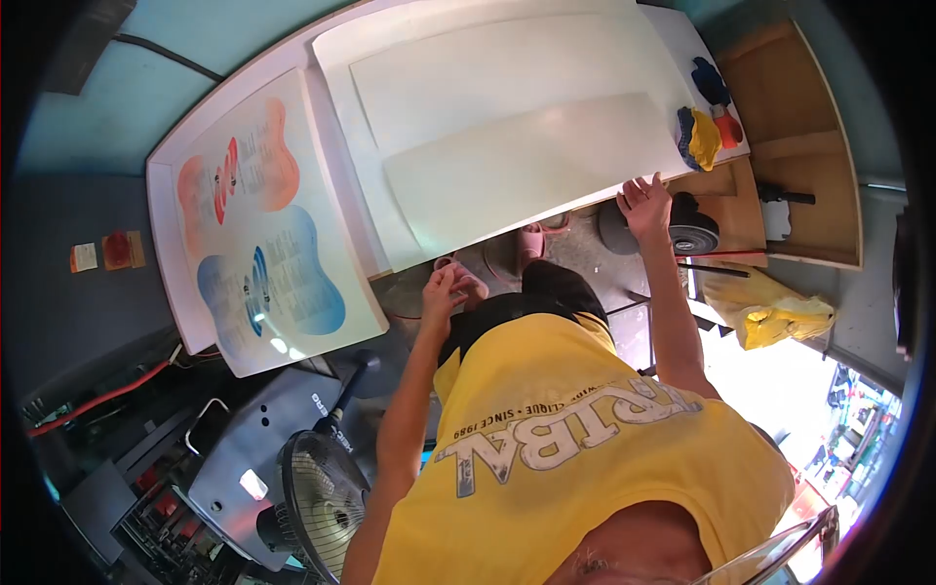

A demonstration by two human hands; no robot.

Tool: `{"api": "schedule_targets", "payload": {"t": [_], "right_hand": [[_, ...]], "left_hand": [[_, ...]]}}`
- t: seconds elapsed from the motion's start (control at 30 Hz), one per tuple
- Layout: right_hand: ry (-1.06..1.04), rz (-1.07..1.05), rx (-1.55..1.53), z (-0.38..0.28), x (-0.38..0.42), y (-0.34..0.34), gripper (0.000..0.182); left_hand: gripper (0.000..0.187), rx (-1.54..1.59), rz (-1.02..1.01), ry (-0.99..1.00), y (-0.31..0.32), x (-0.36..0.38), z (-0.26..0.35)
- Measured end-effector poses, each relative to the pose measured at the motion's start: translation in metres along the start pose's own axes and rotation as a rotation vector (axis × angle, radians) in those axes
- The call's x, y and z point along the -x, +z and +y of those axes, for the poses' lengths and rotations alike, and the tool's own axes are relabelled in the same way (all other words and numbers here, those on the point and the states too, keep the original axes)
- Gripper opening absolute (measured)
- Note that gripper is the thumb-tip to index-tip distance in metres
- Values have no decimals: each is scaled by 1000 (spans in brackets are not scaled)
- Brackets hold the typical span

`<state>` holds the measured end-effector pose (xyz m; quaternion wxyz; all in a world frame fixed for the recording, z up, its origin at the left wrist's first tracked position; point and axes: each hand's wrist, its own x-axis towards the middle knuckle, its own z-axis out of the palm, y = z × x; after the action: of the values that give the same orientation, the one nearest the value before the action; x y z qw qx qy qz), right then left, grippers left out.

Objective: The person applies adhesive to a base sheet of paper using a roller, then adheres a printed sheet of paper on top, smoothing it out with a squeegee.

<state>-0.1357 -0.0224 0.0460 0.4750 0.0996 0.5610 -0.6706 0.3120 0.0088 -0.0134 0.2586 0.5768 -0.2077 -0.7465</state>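
My left hand (pixel 444 291) is in front of the table's front edge, its fingers curled together over a pink slipper below; whether anything is between the fingertips is hidden. Further right, my right hand (pixel 645 205) is raised at the front edge with its fingers apart and nothing visible in them. A large white sheet (pixel 361 107) lies across the table, with smaller pale sheets (pixel 526 156) on it. Left of it rests a printed panel (pixel 327 224) with red and blue shapes.
Bunched yellow and dark cloths (pixel 702 141) lie at the table's right end. Wooden shelving (pixel 795 107) stands beyond, with a yellow bag (pixel 780 317) below. A fan (pixel 327 497) and a grey machine (pixel 263 429) are at lower left. A round black object (pixel 692 232) is under the table.
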Motion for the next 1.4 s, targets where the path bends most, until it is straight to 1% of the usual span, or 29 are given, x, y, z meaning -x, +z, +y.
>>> {"api": "schedule_targets", "payload": {"t": [0.03,0.13,0.17,0.27,0.3,0.37,0.4,0.47,0.53,0.6,0.67,0.7,0.8,0.83,0.87,0.93,0.97,1.07,1.1,1.13,1.2,1.3,1.4], "right_hand": [[-27,-2,-26,-8,1,10,69],[-116,-110,18,-30,-7,43,61],[-149,-136,52,-36,-9,56,53],[-216,-256,102,-48,-35,87,50],[-255,-341,150,-51,-45,97,47],[-317,-409,239,-54,-58,121,47],[-352,-452,278,-56,-68,134,47],[-477,-480,411,-53,-88,158,55],[-595,-501,552,-51,-107,178,60],[-659,-529,628,-46,-131,193,53],[-742,-546,725,-42,-158,201,45],[-783,-548,732,-42,-159,207,42],[-968,-509,837,-37,-179,212,42],[-1044,-437,992,-41,-186,211,43],[-1191,-388,1075,-46,-193,211,44],[-1482,-279,1242,-50,-218,201,45],[-1481,-280,1282,-53,-234,195,49],[-1394,-18,1451,-65,-274,176,56],[-1293,19,1524,-68,-289,170,62],[-1337,65,1584,-71,-299,165,63],[-1386,96,1627,-76,-312,160,65],[-1238,126,1518,-77,-345,154,66],[-1133,157,1571,-77,-345,149,67]], "left_hand": [[35,-24,-10,30,2,2,1],[31,-292,-49,269,14,0,9],[32,-312,-42,304,21,1,14],[36,-585,43,507,54,2,38],[38,-730,87,629,70,4,54],[42,-1019,188,893,101,2,95],[44,-1072,202,975,112,-7,110],[46,-1184,239,1138,126,-29,143],[44,-1292,345,1218,138,-53,173],[44,-1399,455,1283,146,-80,199],[45,-1439,498,1290,149,-104,218],[46,-1459,520,1300,149,-116,224],[51,-1526,549,1273,145,-144,238],[52,-1542,557,1286,145,-152,242],[53,-1556,562,1298,146,-160,245],[61,-1593,552,1213,140,-182,244],[64,-1608,537,1179,137,-193,245],[70,-1687,503,1093,130,-222,245],[71,-1718,497,1065,128,-231,243],[71,-1718,473,1051,123,-242,239],[72,-1723,429,1020,114,-262,234],[72,-1785,340,1004,107,-274,232],[71,-1803,241,970,103,-277,231]]}}
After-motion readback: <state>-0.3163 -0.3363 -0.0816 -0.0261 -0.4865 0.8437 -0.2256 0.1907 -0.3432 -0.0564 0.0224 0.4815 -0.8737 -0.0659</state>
